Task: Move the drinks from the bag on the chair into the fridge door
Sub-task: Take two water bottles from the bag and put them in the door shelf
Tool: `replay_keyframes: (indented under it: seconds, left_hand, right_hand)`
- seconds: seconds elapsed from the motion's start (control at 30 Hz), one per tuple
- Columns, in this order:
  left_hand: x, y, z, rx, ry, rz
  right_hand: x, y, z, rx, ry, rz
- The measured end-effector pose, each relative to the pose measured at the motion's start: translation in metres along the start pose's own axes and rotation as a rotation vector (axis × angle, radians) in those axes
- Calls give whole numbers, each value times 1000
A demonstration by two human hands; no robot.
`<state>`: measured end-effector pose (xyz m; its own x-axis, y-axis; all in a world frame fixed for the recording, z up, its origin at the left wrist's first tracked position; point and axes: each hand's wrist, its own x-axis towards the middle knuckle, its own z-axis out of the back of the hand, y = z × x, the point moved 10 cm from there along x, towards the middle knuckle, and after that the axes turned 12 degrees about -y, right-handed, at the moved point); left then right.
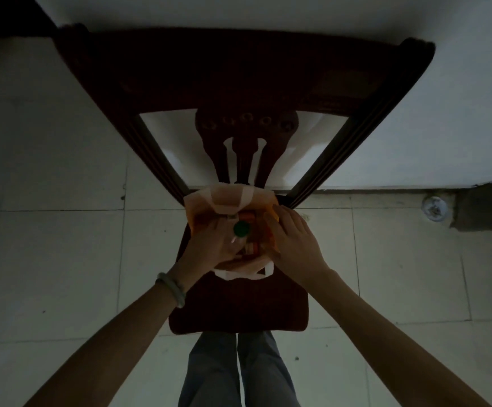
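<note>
An orange bag point(200, 205) with pale handles stands open on the seat of a dark wooden chair point(238, 306). Inside it I see several drinks, dim and orange-toned. My left hand point(212, 245) is in the bag's mouth, wrapped around a clear bottle with a green cap point(241, 229). My right hand point(293, 240) rests on the bag's right edge, fingers curled over the rim. The fridge is out of view.
The chair's tall carved back point(244, 83) rises towards a white wall. Pale floor tiles point(62, 259) lie all around. A round floor fitting point(434, 208) sits at the right by a grey block. My legs stand just before the seat.
</note>
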<state>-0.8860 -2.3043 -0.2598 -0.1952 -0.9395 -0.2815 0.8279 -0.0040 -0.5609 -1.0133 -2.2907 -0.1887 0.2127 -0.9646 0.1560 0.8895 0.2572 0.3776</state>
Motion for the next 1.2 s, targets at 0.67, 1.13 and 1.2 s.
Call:
replay_keyframes:
  seconds: [0.67, 1.13, 1.2]
  left_hand:
    - [-155, 68, 165, -296, -792, 366]
    - [-180, 140, 93, -282, -788, 576]
    - [-182, 146, 87, -289, -790, 596]
  right_hand:
    - [-3, 25, -105, -17, 453, 116]
    - [-21, -13, -229, -200, 799, -26]
    - [-22, -21, -242, -245, 812, -5]
